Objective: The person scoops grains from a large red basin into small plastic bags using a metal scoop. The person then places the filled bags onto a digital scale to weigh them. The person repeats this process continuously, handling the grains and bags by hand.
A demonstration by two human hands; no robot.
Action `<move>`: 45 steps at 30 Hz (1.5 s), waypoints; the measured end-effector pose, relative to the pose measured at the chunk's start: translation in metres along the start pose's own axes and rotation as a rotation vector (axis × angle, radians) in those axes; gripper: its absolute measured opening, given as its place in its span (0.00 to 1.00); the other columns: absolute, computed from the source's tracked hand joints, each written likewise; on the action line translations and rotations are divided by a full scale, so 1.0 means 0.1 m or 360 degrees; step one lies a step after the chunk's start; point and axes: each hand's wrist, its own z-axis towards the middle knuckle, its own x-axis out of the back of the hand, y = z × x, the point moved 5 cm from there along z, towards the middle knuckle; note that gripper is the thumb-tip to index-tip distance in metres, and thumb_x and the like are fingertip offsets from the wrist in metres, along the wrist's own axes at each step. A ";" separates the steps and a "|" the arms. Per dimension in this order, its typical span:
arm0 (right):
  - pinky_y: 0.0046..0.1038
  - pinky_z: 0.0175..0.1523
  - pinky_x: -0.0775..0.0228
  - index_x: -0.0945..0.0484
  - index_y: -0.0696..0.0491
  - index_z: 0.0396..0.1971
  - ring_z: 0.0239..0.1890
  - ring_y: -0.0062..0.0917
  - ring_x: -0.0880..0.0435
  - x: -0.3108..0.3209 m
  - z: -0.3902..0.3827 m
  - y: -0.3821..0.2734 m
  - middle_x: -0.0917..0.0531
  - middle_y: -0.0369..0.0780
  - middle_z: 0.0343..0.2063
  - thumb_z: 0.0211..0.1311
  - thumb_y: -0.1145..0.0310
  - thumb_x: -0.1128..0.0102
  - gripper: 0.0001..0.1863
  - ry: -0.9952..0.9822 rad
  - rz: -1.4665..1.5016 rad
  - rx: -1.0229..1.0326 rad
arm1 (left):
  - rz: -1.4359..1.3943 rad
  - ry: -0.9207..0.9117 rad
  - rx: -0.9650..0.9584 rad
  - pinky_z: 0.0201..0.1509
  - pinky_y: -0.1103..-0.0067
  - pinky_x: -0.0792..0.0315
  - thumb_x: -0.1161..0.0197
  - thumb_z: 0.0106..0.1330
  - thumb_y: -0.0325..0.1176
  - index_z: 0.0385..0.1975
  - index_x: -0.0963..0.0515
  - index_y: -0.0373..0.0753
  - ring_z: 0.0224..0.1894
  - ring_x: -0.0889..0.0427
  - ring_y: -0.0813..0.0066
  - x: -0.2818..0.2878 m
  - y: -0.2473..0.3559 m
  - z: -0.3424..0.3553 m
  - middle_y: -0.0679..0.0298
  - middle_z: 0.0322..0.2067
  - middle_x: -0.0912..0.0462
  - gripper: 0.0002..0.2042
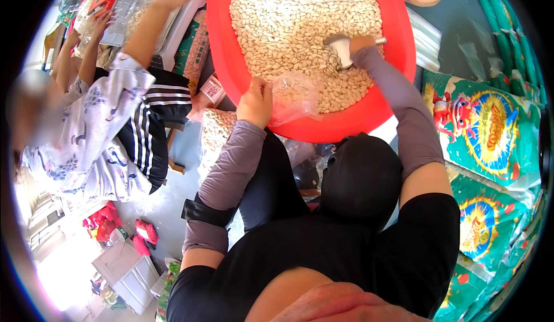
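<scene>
A big red oval basin [220, 50] lies in front of me, filled with pale, flat seeds [283, 27]. Over its near edge my left hand [255, 101] is closed on a clear plastic bag [295, 95], pinching the bag's left side. The bag spreads over the seeds and looks nearly weightless. My right hand [362, 45] grips a scoop [341, 51] inside the basin on the right. The scoop's pale blade rests among the seeds, and the handle's end sticks out past my fist. Whether seeds lie in the scoop is hard to see.
Green printed sacks [490, 137] are stacked at my right. A co-worker in a patterned shirt [86, 137] sits at my left, reaching toward a grey plastic crate [135, 1]. A filled clear bag [214, 131] stands beside my left forearm. Clear plastic sheets [424, 39] lie right of the basin.
</scene>
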 end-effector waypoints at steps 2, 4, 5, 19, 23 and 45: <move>0.34 0.42 0.29 0.19 0.54 0.32 0.38 0.32 0.18 -0.35 0.04 -0.26 0.17 0.42 0.34 0.56 0.64 0.54 0.15 -0.0119 0.0391 -0.0228 | -0.0005 0.0023 -0.0055 0.33 0.62 0.30 0.47 0.62 0.37 0.32 0.31 0.38 0.31 0.22 0.47 -0.02 0.02 -0.01 0.47 0.24 0.22 0.08; 0.35 0.42 0.29 0.19 0.55 0.34 0.39 0.35 0.18 -0.61 0.08 -0.62 0.18 0.45 0.35 0.57 0.64 0.55 0.16 -0.0354 0.0595 -0.0503 | 0.0004 0.0047 -0.0087 0.34 0.59 0.31 0.48 0.63 0.35 0.32 0.33 0.37 0.30 0.24 0.44 -0.06 0.04 0.00 0.46 0.24 0.23 0.07; 0.35 0.42 0.29 0.19 0.55 0.34 0.39 0.36 0.18 -0.65 0.09 -0.70 0.18 0.45 0.36 0.57 0.64 0.55 0.16 -0.0380 0.0652 -0.0498 | 0.0017 0.0036 -0.0062 0.33 0.61 0.31 0.47 0.62 0.34 0.31 0.33 0.37 0.30 0.23 0.45 -0.06 0.03 0.00 0.46 0.23 0.23 0.07; 0.40 0.43 0.30 0.24 0.56 0.36 0.37 0.41 0.20 0.37 -0.13 -0.18 0.19 0.48 0.32 0.59 0.55 0.59 0.21 -0.0020 0.0859 -0.0400 | -0.0050 -0.0007 -0.0113 0.38 0.65 0.29 0.50 0.59 0.25 0.35 0.33 0.35 0.36 0.23 0.48 -0.03 0.17 0.03 0.49 0.31 0.22 0.05; 0.41 0.43 0.31 0.25 0.55 0.37 0.38 0.42 0.21 0.93 -0.38 0.00 0.19 0.48 0.32 0.58 0.55 0.61 0.21 0.0225 0.0808 -0.0340 | 0.0018 -0.0061 -0.0661 0.48 0.72 0.30 0.50 0.57 0.21 0.38 0.27 0.34 0.45 0.24 0.53 -0.15 0.14 0.05 0.52 0.41 0.22 0.10; 0.31 0.38 0.34 0.28 0.59 0.47 0.32 0.30 0.23 1.33 -1.05 -1.40 0.22 0.41 0.28 0.55 0.59 0.50 0.23 0.0628 -0.0244 0.0684 | -0.1061 -0.0623 0.0014 0.33 0.86 0.30 0.54 0.54 0.17 0.66 0.56 0.41 0.32 0.24 0.77 -0.51 0.31 0.09 0.58 0.55 0.32 0.37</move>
